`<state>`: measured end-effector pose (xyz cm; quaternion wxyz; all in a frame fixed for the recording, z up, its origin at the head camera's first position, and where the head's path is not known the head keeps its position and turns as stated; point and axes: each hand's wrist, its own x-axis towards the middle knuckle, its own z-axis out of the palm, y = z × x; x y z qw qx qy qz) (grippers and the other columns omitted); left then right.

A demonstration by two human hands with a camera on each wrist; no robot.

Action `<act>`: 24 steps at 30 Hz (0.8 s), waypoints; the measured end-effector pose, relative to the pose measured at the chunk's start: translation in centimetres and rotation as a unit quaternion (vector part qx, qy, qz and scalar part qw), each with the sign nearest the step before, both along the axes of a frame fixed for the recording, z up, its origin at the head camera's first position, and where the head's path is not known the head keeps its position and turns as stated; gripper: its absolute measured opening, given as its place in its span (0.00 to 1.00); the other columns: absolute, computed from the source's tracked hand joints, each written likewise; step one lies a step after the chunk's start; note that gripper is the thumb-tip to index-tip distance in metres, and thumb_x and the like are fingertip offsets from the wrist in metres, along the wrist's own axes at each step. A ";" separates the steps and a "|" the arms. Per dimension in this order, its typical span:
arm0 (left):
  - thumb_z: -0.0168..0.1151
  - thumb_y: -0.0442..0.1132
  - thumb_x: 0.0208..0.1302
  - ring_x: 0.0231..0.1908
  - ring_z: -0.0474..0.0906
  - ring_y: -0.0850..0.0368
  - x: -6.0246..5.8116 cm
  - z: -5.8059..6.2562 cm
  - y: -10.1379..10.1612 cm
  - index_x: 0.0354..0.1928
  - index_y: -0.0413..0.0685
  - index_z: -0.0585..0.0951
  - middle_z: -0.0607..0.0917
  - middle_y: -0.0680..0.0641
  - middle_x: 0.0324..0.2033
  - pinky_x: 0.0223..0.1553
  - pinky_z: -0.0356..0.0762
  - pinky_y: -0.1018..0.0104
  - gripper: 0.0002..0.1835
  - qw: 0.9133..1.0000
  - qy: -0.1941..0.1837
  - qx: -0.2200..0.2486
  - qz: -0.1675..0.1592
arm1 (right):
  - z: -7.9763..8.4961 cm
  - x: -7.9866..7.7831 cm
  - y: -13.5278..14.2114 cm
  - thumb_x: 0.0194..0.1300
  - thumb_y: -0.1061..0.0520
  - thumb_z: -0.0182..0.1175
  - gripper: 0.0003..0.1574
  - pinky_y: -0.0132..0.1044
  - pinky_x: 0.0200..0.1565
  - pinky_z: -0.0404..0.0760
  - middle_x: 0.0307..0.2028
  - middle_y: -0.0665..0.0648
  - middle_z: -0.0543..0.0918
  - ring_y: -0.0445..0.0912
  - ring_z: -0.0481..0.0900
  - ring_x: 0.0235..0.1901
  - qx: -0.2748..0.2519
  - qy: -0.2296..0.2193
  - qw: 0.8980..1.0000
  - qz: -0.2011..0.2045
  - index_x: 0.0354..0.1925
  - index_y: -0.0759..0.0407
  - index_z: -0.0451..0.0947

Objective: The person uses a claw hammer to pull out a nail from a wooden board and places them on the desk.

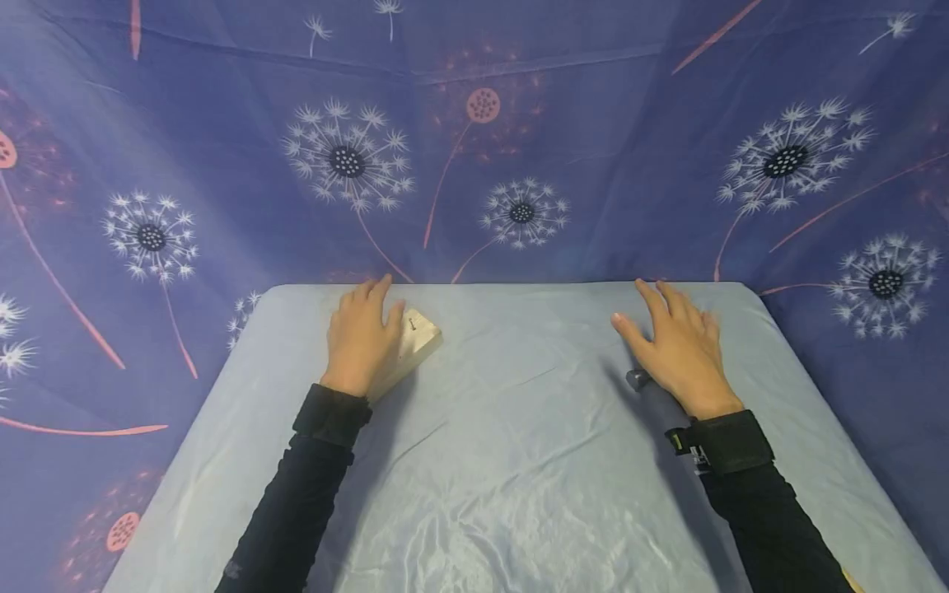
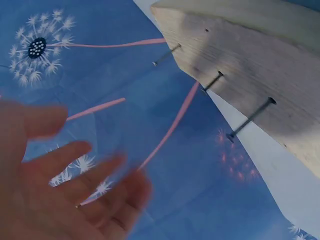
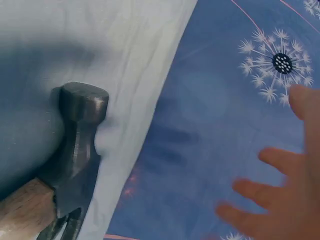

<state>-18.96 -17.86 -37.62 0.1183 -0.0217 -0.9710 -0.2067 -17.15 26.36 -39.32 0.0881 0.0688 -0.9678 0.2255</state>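
Note:
My left hand [image 1: 362,339] hovers over a pale wooden board [image 1: 419,336], its fingers loosely extended and holding nothing. In the left wrist view the board [image 2: 240,65] has several nails standing partway out of it, such as one nail [image 2: 252,117] near the middle. On the right, my right hand [image 1: 678,350] is spread above a hammer [image 1: 637,379], mostly hidden beneath it in the head view. The right wrist view shows the hammer's dark metal head [image 3: 82,130] and wooden handle [image 3: 27,210], apart from the outstretched fingers [image 3: 260,192].
A light blue cloth [image 1: 511,428] covers the table, with slight wrinkles. Behind and around it hangs a blue-purple dandelion-print curtain [image 1: 608,107]. Between the board and the hammer lies a wide stretch of cloth. A small yellow thing [image 1: 853,581] shows at the lower right.

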 end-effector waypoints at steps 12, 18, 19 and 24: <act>0.46 0.49 0.81 0.25 0.74 0.44 1.0 0.0 -0.3 0.27 0.48 0.75 0.75 0.46 0.21 0.28 0.73 0.45 0.22 0.998 0.015 0.020 0.053 | -0.1 0.1 0.0 0.85 0.47 0.49 0.34 0.41 0.17 0.53 0.12 0.49 0.62 0.48 0.57 0.11 -0.021 0.085 0.996 -0.006 0.17 0.49 0.65; 0.45 0.46 0.77 0.21 0.62 0.50 2.0 -0.6 -1.1 0.22 0.51 0.64 0.62 0.51 0.18 0.25 0.60 0.55 0.21 0.998 -0.011 0.019 0.053 | -1.1 1.1 0.5 0.84 0.52 0.49 0.32 0.38 0.19 0.51 0.14 0.46 0.55 0.43 0.51 0.14 -0.016 0.078 0.997 -0.002 0.17 0.48 0.59; 0.45 0.45 0.77 0.21 0.61 0.51 2.1 -0.8 -1.3 0.22 0.51 0.64 0.61 0.52 0.18 0.25 0.59 0.55 0.20 0.998 -0.014 0.019 0.052 | -1.2 1.4 0.7 0.83 0.53 0.50 0.32 0.38 0.19 0.50 0.15 0.46 0.55 0.43 0.51 0.14 -0.014 0.077 0.997 -0.002 0.17 0.48 0.59; 0.45 0.44 0.77 0.20 0.59 0.53 3.0 -1.2 -2.5 0.22 0.52 0.63 0.60 0.52 0.18 0.25 0.58 0.56 0.20 0.998 -0.031 0.017 0.044 | -1.9 2.6 2.2 0.83 0.53 0.51 0.31 0.38 0.20 0.51 0.16 0.46 0.55 0.43 0.52 0.16 -0.001 0.054 0.998 -0.016 0.18 0.48 0.60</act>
